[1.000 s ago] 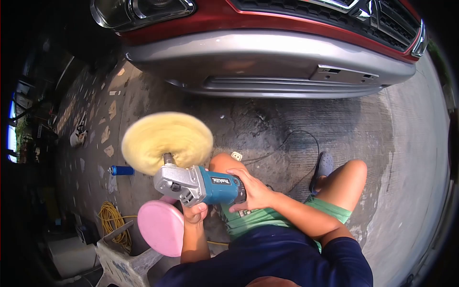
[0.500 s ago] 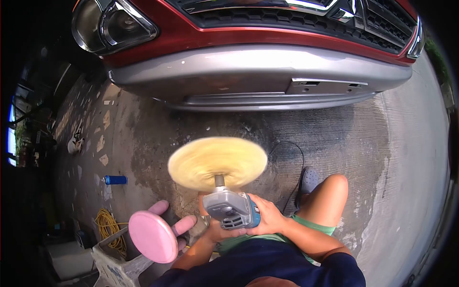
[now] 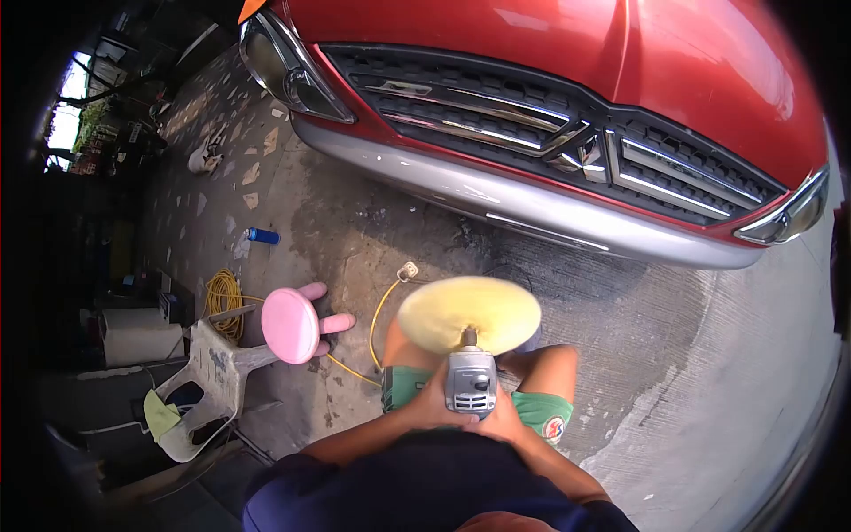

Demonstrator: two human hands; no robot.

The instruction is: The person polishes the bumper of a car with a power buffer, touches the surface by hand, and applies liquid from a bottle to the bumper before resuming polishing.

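Observation:
My left hand point(image 3: 429, 404) and my right hand point(image 3: 503, 420) are closed around the grey body of a power polisher point(image 3: 472, 383), held close in front of my waist. The fingers are partly hidden behind the tool. Its round yellow pad point(image 3: 470, 306) points forward, blurred as if spinning, and stays apart from the car. Beyond it stands a red car's front, with a silver bumper point(image 3: 443, 182), a black and chrome grille point(image 3: 479, 106) and a red hood point(image 3: 691, 62).
To the left are a pink stool point(image 3: 289, 325), a dirty plastic chair point(image 3: 222, 359) with a yellow-green cloth point(image 3: 160, 415), and a coiled yellow cord point(image 3: 223, 294). A blue cylinder point(image 3: 263, 236) lies on the concrete. Near the pad is a cord's socket end point(image 3: 408, 271).
The view has lifted and turned, showing more of the hood and grille. The polisher has come round to point straight ahead, still in both hands, and the pad remains blurred.

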